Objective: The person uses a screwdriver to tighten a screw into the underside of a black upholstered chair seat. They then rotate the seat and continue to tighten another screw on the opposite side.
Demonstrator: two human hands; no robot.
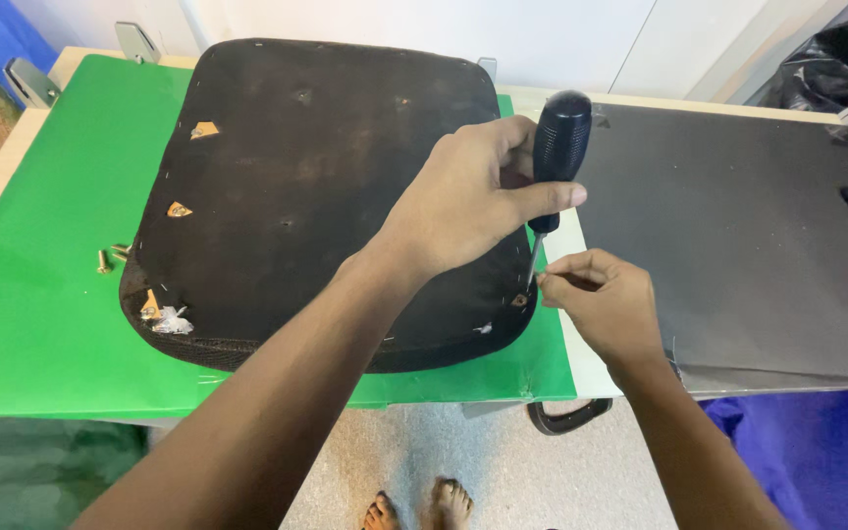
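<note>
Black fabric seat pad (pixel 316 196) lies underside up on green sheet (pixel 41 294) covering the surface. Left hand (pixel 468 196) fingers wrapped around the black screwdriver (pixel 554 167) handle, shaft angled down to the pad's near right corner. Right hand (pixel 606 299) just beside the tip, fingers pinched narrow at the shaft; can't tell if they hold anything else. Brass screws (pixel 113 255) loose on the sheet left of the pad. Dark grey panel (pixel 738 236) lies to the right.
</note>
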